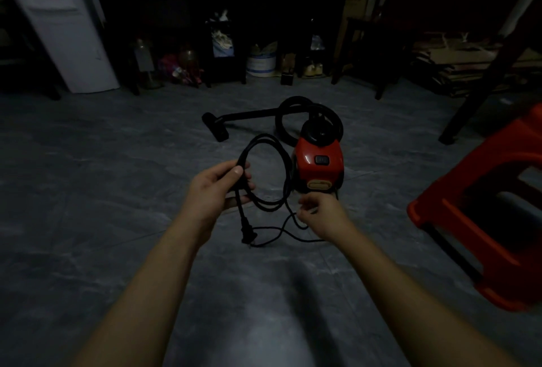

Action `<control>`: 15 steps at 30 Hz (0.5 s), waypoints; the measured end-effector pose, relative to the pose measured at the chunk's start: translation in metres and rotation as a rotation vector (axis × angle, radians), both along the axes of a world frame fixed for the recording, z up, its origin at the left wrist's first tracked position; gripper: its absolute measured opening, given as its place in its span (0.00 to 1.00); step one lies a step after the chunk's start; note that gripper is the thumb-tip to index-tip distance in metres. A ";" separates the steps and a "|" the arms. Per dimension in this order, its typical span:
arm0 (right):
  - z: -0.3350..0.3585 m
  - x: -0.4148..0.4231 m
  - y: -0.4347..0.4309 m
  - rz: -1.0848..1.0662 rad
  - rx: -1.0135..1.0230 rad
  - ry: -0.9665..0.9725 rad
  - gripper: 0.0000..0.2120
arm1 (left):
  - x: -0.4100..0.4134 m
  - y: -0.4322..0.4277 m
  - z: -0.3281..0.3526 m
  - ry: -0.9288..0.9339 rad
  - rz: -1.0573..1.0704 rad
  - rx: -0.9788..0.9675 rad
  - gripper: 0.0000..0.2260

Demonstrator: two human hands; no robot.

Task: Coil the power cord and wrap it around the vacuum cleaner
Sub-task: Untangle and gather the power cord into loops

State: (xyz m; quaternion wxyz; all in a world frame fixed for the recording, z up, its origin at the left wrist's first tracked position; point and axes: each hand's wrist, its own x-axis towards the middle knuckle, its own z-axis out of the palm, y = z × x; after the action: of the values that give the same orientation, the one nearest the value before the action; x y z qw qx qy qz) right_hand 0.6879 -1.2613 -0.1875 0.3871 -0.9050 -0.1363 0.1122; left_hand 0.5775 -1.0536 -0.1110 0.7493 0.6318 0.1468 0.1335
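Note:
A small red vacuum cleaner (319, 165) stands on the grey floor, its black hose (281, 116) curling behind it to a wand and brush head at the left. My left hand (218, 190) grips several loops of the black power cord (265, 143), held up in a ring beside the vacuum. The plug (247, 234) dangles below that hand. My right hand (319, 214), in front of the vacuum, pinches a slack stretch of the same cord, which trails on the floor between my hands.
A red plastic stool (481, 211) stands close at the right. Dark wooden furniture legs, jars, a bucket (261, 64) and clutter line the back. A white door (63, 23) leans at the far left. Bare grey floor (102, 161) spreads around the vacuum.

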 end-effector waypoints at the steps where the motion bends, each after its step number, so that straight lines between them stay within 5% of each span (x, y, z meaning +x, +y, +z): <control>1: 0.000 0.000 0.000 0.002 0.007 0.009 0.15 | 0.000 0.000 0.001 -0.006 -0.009 -0.030 0.08; 12: -0.015 -0.003 0.004 0.020 0.095 0.098 0.17 | -0.004 0.002 0.010 -0.032 -0.180 -0.205 0.09; 15: -0.017 -0.005 0.008 0.064 0.065 0.078 0.09 | -0.004 0.002 0.010 -0.037 -0.212 -0.230 0.09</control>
State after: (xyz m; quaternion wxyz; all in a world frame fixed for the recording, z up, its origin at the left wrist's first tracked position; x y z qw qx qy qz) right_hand 0.6832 -1.2533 -0.2046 0.4174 -0.8821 -0.1536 0.1554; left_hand 0.5731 -1.0516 -0.1008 0.8291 0.5513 0.0801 0.0477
